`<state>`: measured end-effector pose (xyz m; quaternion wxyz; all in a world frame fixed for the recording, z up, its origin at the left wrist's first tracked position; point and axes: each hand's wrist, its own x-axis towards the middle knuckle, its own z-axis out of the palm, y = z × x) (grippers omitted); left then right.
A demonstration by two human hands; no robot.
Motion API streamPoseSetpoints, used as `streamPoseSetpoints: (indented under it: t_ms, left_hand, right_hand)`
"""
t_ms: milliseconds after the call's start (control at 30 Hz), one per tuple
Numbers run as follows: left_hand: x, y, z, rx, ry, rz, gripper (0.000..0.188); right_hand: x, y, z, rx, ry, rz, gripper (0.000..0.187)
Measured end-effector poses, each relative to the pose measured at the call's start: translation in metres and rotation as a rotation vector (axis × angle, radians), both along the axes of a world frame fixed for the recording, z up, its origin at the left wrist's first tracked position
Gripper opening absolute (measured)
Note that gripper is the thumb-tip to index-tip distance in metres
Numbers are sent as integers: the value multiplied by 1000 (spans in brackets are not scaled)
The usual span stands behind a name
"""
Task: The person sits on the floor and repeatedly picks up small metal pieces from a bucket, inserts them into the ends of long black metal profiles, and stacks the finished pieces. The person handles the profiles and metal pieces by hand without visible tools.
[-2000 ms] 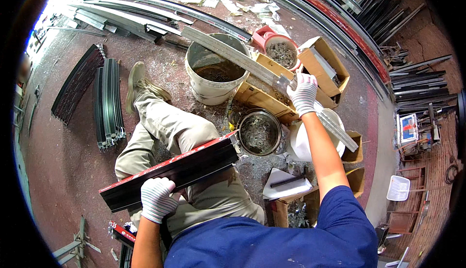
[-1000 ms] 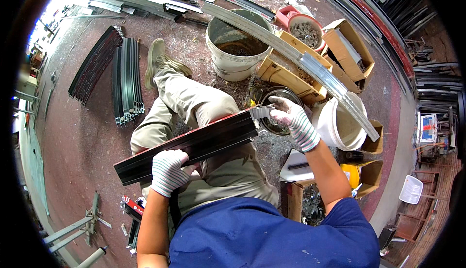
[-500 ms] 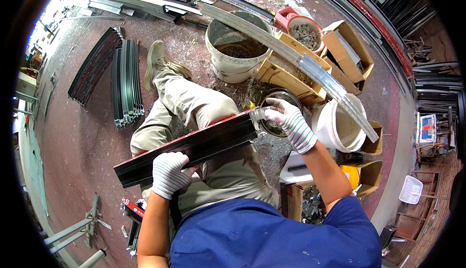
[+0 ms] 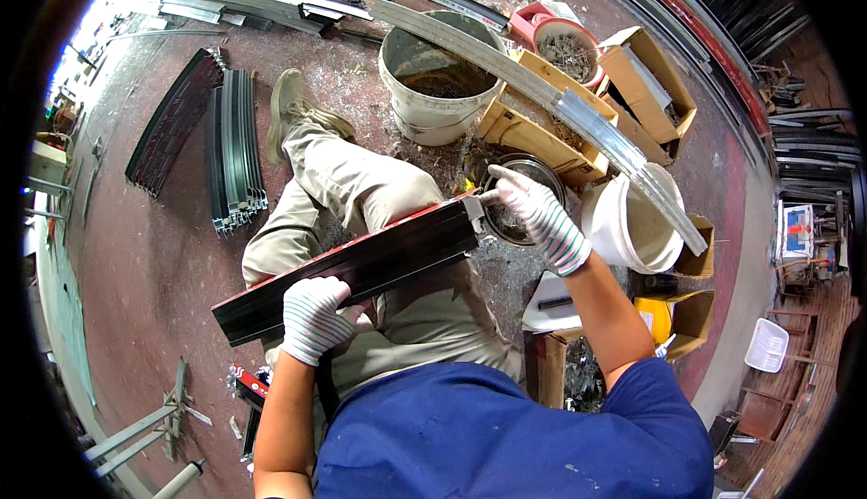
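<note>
A long black profile with a red strip along its upper edge (image 4: 406, 251) lies slantwise across my lap. My left hand (image 4: 314, 320), in a white striped glove, is closed round its near side, left of the middle. At the right end sits a small silvery metal piece (image 4: 474, 214), flush against the profile. My gloved right hand (image 4: 544, 221) is beside that end, its index finger and thumb apart and the thumb tip by the metal piece. Nothing shows between those fingers; the other fingertips are partly hidden.
Bundled dark profiles (image 4: 237, 151) lie on the floor at left. A dirty white bucket (image 4: 433, 120), wooden box (image 4: 506, 133), round metal tin (image 4: 551, 174) and white pail (image 4: 610, 228) stand ahead and right. A long clear strip (image 4: 578, 115) rests across the containers.
My right hand's fingers have spread away from the small metal piece, which now sits closer in at the profile's end. My left hand keeps its hold.
</note>
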<state>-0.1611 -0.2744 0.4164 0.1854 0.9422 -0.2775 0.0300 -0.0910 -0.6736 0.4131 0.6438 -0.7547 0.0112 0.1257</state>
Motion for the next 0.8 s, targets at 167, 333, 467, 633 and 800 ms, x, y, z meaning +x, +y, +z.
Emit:
streamPoseSetpoints:
  t_ms: [167, 333, 467, 633, 800]
  left_hand:
    - [-2, -1, -3, -11, 8, 7, 36]
    - [2, -5, -1, 6, -4, -12, 37]
    - [0, -2, -4, 35, -26, -7, 38]
    - [0, -4, -2, 17, -12, 2, 38]
    - [3, -6, 1, 19, 16, -10, 37]
  right_hand:
    - [25, -57, -90, -212, -69, -325, 36]
    - [-1, -128, -230, -969, 382, -134, 45]
    - [-12, -98, -265, -1087, 391, -48, 57]
    - [-4, -70, -288, -1221, 421, -75, 50]
    - [2, -79, -294, -1311, 325, 36, 37]
